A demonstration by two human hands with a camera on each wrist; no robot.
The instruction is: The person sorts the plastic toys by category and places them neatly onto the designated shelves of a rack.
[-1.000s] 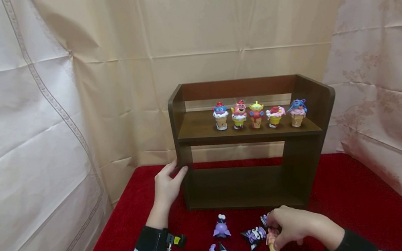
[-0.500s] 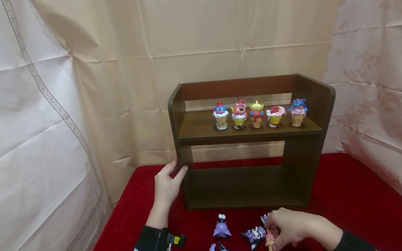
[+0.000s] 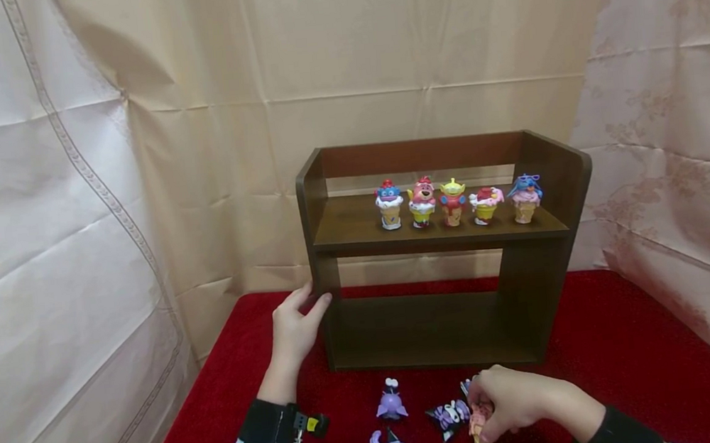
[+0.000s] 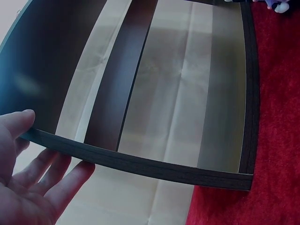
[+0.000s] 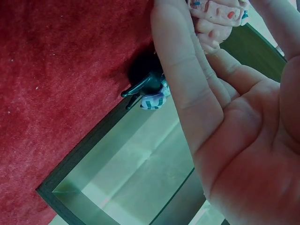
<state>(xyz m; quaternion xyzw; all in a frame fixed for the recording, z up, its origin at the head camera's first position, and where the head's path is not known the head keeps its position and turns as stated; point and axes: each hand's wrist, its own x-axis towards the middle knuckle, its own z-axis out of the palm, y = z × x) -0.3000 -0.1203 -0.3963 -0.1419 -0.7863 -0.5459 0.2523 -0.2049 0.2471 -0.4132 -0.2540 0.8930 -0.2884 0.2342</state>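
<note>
My left hand [image 3: 297, 330] holds the left side panel of a dark brown two-tier shelf [image 3: 439, 329], thumb over the front edge and fingers along the outer face. In the left wrist view the thumb and fingers straddle that panel [image 4: 154, 169]. Low in front of the shelf, my right hand [image 3: 513, 400] pinches a pink ice-cream-cone toy figure [image 3: 481, 439] between thumb and fingers. Its cone points toward me; the fingers cover part of its top. Just left of it lies a purple-and-black toy figure [image 3: 452, 413]. Another figure [image 3: 465, 386] peeks out behind the fingertips.
Several colourful cone figures, among them a blue one [image 3: 527, 198] and a yellow-headed one [image 3: 453, 201], stand in a row on the upper tier. Two lilac figures [image 3: 390, 405] lie on the red cloth [image 3: 625, 359] left of the right hand. Beige drapes [image 3: 338, 45] hang behind.
The right hand and the pink cone figure have shifted very slightly toward me and left. The left hand and the shelf have stayed in place.
</note>
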